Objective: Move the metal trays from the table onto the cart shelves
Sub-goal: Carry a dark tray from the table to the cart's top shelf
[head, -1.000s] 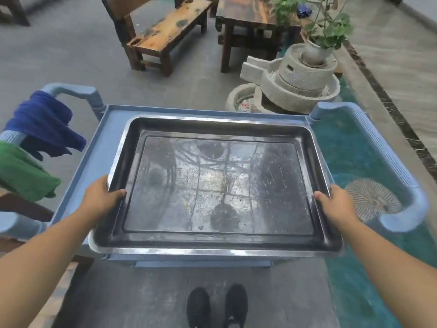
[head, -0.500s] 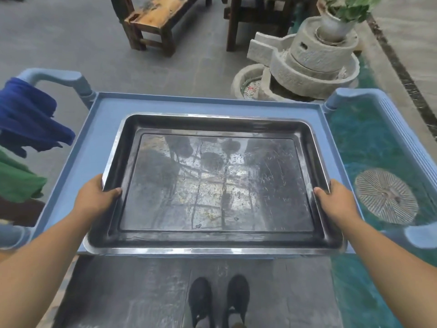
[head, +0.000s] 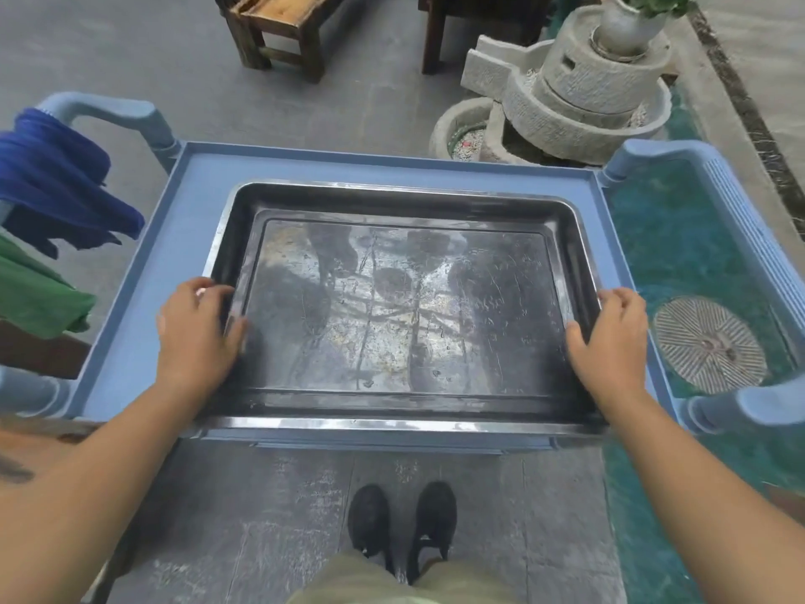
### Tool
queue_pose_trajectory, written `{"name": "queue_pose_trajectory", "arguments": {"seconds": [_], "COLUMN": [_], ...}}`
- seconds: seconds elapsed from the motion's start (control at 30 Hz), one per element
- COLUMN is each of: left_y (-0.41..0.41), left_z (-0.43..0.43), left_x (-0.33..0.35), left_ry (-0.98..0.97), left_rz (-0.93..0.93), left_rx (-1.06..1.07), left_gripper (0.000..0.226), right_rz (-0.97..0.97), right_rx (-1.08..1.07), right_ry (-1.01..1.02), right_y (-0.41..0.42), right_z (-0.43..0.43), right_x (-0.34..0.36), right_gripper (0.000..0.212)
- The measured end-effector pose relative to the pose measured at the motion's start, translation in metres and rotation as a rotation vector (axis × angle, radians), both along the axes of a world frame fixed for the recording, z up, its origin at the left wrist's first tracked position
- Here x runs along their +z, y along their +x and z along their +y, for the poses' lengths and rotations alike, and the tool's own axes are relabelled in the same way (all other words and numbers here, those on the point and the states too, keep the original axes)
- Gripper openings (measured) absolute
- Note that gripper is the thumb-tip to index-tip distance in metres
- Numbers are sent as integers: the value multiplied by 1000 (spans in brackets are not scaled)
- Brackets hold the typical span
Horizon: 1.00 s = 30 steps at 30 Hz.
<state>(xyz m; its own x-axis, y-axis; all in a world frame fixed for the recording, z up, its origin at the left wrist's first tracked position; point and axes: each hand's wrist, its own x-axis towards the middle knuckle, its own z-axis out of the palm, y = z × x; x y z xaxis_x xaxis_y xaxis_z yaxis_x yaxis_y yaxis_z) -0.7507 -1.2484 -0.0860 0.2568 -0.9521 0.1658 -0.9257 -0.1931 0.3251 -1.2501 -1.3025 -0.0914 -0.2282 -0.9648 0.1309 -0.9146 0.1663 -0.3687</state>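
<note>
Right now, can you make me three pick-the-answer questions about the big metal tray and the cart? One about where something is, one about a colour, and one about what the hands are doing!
1. Where is the metal tray?
A. On the blue cart's top shelf
B. On the floor
C. On the wooden bench

2. What colour is the cloth hanging just above the green cloth?
A. Red
B. Dark blue
C. White

3. What are the hands doing?
A. Hanging at the sides
B. Holding a cloth
C. Holding the tray's two sides

Answers:
1. A, blue shelf shows around the tray.
2. B, the dark blue cloth drapes there.
3. C, the left hand and right hand grip opposite rims.
</note>
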Motion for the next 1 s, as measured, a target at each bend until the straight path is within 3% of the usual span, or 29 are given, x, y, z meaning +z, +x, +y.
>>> {"name": "queue_pose_trajectory", "arguments": {"seconds": [0.07, 0.2, 0.3, 0.4, 0.57, 1.0], "left_y": [-18, -55, -76, -90, -100, -120], "left_z": [16, 48, 62, 72, 73, 60], "left_x": [1, 6, 4, -3, -10, -12], "left_ry": [44, 223, 302, 440, 447, 469], "left_rz": [-25, 76, -57, -220, -253, -250], "left_rx": [-154, -368, -460, -529, -419, -302], "left_gripper": [46, 75, 99, 109, 104, 101], "right_rz": [-73, -62, 3, 132, 243, 281], "right_rx": [78, 307, 421, 500, 467, 519], "right_ry": [68, 258, 439, 523, 498, 459], "right_y": [17, 47, 66, 76, 80, 64], "right_z": [22, 72, 98, 108, 103, 63], "right_x": [7, 16, 15, 8, 1, -8], "right_gripper": [57, 74, 93, 105, 112, 107]}}
